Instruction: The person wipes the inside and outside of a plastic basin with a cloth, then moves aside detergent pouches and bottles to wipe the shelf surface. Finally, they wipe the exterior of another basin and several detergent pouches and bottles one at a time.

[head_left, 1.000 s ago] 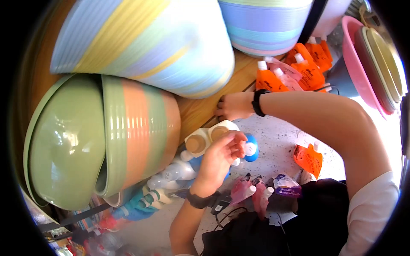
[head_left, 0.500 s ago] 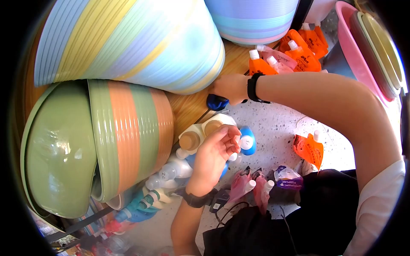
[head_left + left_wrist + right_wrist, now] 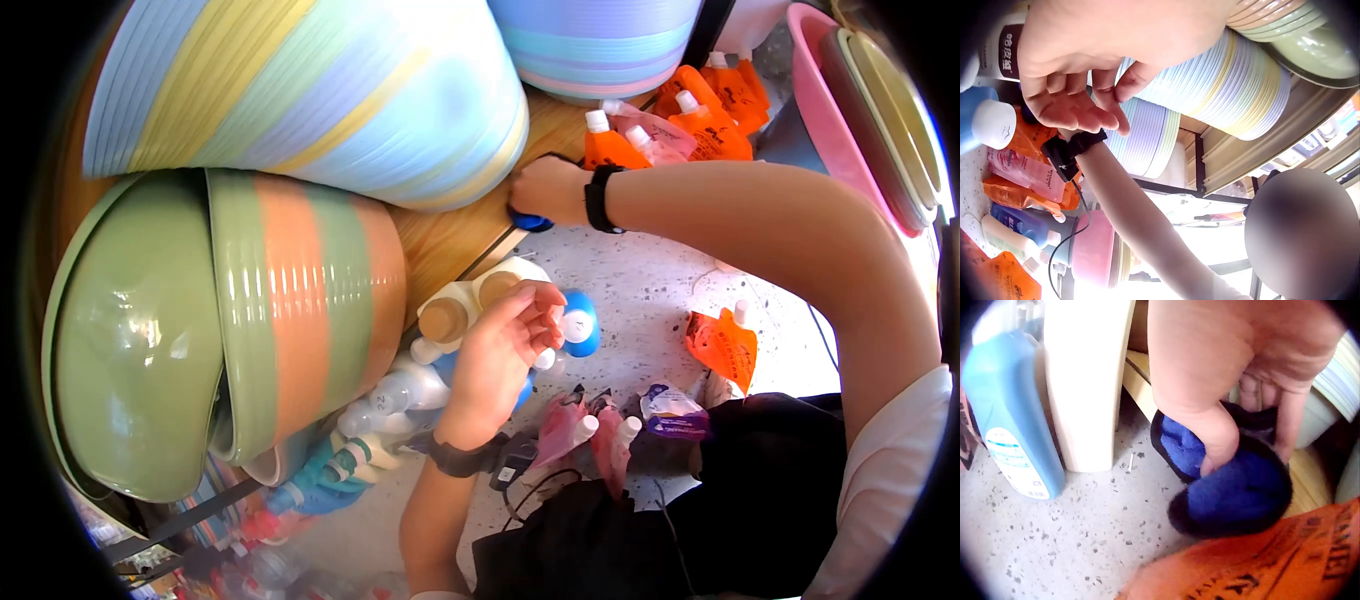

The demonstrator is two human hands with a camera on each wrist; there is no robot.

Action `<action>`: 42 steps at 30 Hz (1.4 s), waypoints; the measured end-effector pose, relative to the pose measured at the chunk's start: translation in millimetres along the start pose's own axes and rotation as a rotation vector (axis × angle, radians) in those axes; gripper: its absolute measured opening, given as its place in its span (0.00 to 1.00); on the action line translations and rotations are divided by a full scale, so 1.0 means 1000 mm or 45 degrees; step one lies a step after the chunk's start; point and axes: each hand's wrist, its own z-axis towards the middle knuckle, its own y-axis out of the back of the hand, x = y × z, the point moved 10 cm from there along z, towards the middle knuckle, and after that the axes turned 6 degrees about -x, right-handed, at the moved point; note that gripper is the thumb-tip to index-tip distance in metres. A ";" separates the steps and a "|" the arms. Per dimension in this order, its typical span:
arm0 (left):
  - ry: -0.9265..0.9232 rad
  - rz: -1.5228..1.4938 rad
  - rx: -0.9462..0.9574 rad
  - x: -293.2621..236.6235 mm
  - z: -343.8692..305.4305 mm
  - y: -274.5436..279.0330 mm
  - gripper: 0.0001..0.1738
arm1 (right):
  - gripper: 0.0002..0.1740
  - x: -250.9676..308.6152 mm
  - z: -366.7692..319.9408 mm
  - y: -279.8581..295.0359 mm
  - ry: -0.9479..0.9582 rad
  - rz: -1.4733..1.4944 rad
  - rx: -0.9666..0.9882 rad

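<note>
A blue fuzzy cloth piece with black edging (image 3: 1241, 487) is pinched between the thumb and fingers of the right hand (image 3: 1235, 362). In the head view, only a bit of that blue cloth (image 3: 530, 221) shows beneath the right hand (image 3: 552, 190), at the edge of the wooden board (image 3: 480, 232). My left hand (image 3: 500, 355) is held palm up over white bottles, its fingers loosely bent and empty. A blue bottle with a white cap (image 3: 580, 325) lies just beside its fingertips. In the left wrist view the left hand (image 3: 1110, 44) hangs above a blue bottle (image 3: 974, 119).
Striped bowls (image 3: 310, 320) and a big pastel stack (image 3: 330, 90) stand at the left. Orange pouches (image 3: 715, 130) lie beyond the right hand; another (image 3: 725, 345) is on the speckled surface (image 3: 640, 290). Pink pouches (image 3: 612, 450) lie near the body. A pink basin (image 3: 815, 90) stands far right.
The blue cloth, not visible a second ago, came into view under the right hand. Since half a second ago, that hand has shifted slightly rightward. The left hand keeps nearly the same pose.
</note>
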 end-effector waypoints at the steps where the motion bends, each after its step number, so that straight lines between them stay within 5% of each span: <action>1: -0.009 -0.008 -0.029 0.000 0.000 0.002 0.14 | 0.04 0.007 0.001 0.001 0.052 0.019 -0.030; 5: -0.018 0.003 -0.067 -0.001 0.000 0.000 0.14 | 0.10 0.042 0.006 0.008 0.343 0.169 -0.063; 9: -0.024 0.020 -0.089 0.000 0.000 -0.001 0.14 | 0.18 0.045 0.006 0.006 0.293 0.206 0.003; 11: -0.024 0.027 -0.083 0.000 0.000 0.000 0.14 | 0.26 0.025 0.008 0.000 0.014 0.385 -0.021; 14: -0.029 0.025 -0.078 -0.002 -0.002 0.000 0.14 | 0.30 0.015 0.005 -0.010 -0.064 0.270 0.023; 16: -0.031 0.031 -0.081 -0.002 -0.001 -0.001 0.14 | 0.23 0.013 -0.001 0.002 -0.059 0.212 -0.061; 18: -0.030 0.022 -0.078 -0.002 -0.002 -0.001 0.14 | 0.14 -0.004 -0.007 0.000 -0.306 0.233 0.197; 19: -0.022 0.019 -0.070 -0.002 -0.002 -0.002 0.13 | 0.08 -0.001 -0.007 0.020 -0.266 0.256 -0.018; 23: -0.037 -0.006 -0.031 -0.002 0.000 -0.002 0.13 | 0.09 -0.002 -0.006 0.042 -0.365 0.349 0.057; 32: -0.030 -0.026 -0.013 -0.001 0.001 0.001 0.13 | 0.09 0.024 -0.012 0.069 -0.187 0.264 0.227; 39: -0.043 -0.057 0.013 0.001 0.002 0.003 0.14 | 0.20 -0.021 -0.021 0.113 -0.531 0.335 0.349; 40: -0.036 -0.070 0.000 -0.002 0.001 0.003 0.14 | 0.24 -0.035 -0.038 0.130 -0.776 0.542 0.013; 42: -0.016 -0.080 -0.036 -0.002 0.000 0.005 0.15 | 0.28 -0.055 -0.050 0.111 -1.058 0.907 -0.192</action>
